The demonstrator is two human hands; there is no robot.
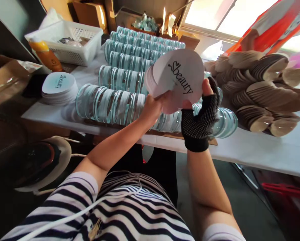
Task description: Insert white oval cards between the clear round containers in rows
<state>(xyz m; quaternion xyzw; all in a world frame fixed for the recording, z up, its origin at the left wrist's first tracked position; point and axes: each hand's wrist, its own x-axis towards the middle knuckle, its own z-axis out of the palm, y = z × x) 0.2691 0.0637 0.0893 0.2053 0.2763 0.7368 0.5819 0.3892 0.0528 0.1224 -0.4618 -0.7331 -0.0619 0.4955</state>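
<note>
A stack of white rounded cards (177, 77) printed with "beauty" lettering is held up over the table between both hands. My bare left hand (153, 108) grips the stack at its lower left edge. On the other side, my right hand (201, 112), in a black dotted fingerless glove, has its thumb and fingers closed on the stack's right edge. Beneath and behind the cards, rows of clear glass discs or shallow dishes (112, 103) stand on edge with white sheets between them. Another stack of the same cards (59, 88) lies at the table's left end.
A white plastic basket (81, 50) and an orange bottle (45, 55) stand at the back left. Piles of brown, rounded nested pieces (267, 90) cover the right side. A person in orange (273, 30) is beyond them. A round-seated stool or fan-like object (56, 160) is lower left.
</note>
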